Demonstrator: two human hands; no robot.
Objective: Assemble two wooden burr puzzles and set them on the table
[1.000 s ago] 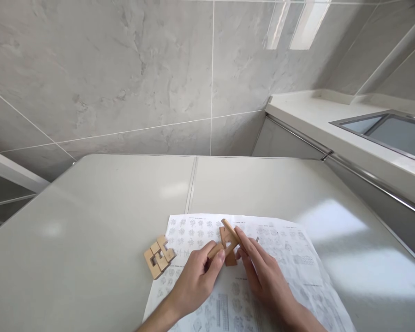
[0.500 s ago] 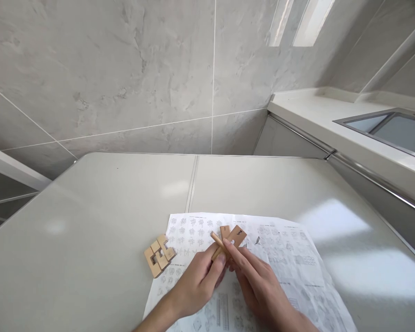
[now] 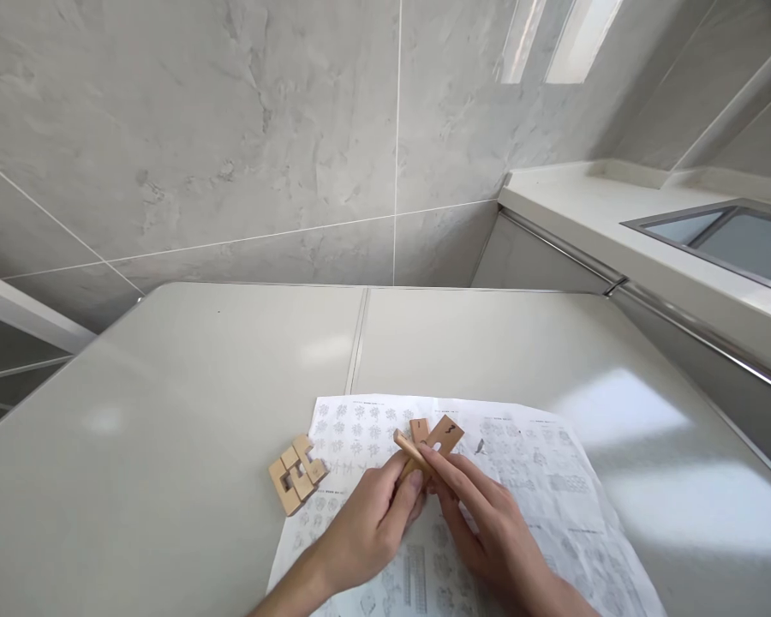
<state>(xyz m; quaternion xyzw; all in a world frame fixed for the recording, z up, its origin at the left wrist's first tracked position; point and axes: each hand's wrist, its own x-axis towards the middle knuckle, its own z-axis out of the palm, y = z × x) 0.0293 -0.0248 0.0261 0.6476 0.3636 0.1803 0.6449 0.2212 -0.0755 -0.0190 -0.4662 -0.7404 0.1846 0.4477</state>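
Over the sheet, our left hand and right hand clamp crossed pieces, likely to steady them, with the blocks at the sheet's left edge, presumably leaving us room.

sheet: on table | blocks: at sheet's left edge | counter: right of table

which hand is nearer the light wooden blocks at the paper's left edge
Left. The left hand is to the right of the light wooden blocks, apart from them; the right hand is farther right, past the left.
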